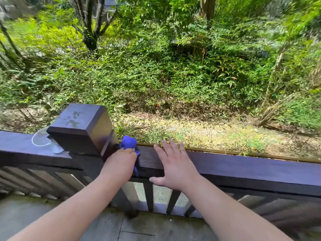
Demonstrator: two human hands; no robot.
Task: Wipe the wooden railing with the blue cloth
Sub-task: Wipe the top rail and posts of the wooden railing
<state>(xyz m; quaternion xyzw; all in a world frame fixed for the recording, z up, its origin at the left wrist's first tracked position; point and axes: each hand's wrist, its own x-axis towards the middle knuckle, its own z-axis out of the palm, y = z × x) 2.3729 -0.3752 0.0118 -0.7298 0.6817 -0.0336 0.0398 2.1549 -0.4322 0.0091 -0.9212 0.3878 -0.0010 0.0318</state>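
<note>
Your left hand (121, 159) grips the blue cloth (128, 142), bunched on the wooden railing (243, 164) against the post (81, 126). Your right hand (173, 164) rests flat, fingers spread. Risks: a loose grip could drop the cloth over the outer edge, and bunching likely leaves strips unwiped.

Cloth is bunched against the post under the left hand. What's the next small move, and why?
Probably slide the left hand with the blue cloth rightward along the top of the railing, away from the post. The cloth sits hard against the post, and the long stretch of rail lies to the right. The right hand lies flat in that path, so it likely must give way.
</note>
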